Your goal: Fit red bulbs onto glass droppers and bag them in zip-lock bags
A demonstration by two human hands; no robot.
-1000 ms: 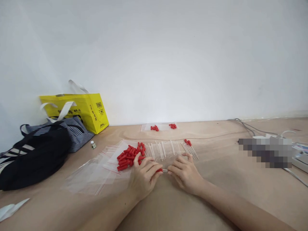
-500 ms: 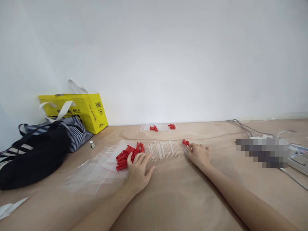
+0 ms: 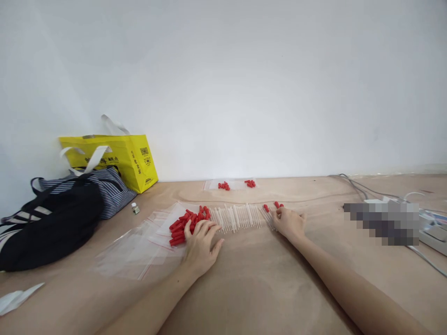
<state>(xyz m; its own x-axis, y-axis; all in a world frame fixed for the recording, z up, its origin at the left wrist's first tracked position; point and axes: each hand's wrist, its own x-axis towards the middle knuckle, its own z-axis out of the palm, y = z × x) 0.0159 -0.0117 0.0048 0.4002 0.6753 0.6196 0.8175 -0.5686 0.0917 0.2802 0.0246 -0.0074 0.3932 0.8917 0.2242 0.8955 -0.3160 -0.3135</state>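
Note:
My left hand (image 3: 202, 242) lies with fingers spread at the near edge of a pile of small red rubber caps (image 3: 181, 228), touching the closest ones. The pile rests on clear zip bags (image 3: 153, 246). A row of thin clear tubes (image 3: 233, 217) lies side by side between my hands. At its right end are a few thin sticks (image 3: 268, 218) beside my right hand (image 3: 289, 223), a red cap (image 3: 266, 208) at the top of one. My right fingers are curled together against the table. More red caps (image 3: 277, 204) show just beyond them; what the fingertips hold is hidden.
Against the wall lies a clear bag (image 3: 233, 184) with two small groups of red pieces. At left are a yellow bag (image 3: 139, 167), a striped bag (image 3: 115, 188), a black bag (image 3: 70, 223) and a small bottle (image 3: 135, 209). Cables (image 3: 352, 183) run at right.
The red caps by my right hand have spread apart, some shifting right. My right fingers have moved slightly. My left hand stays nearly still.

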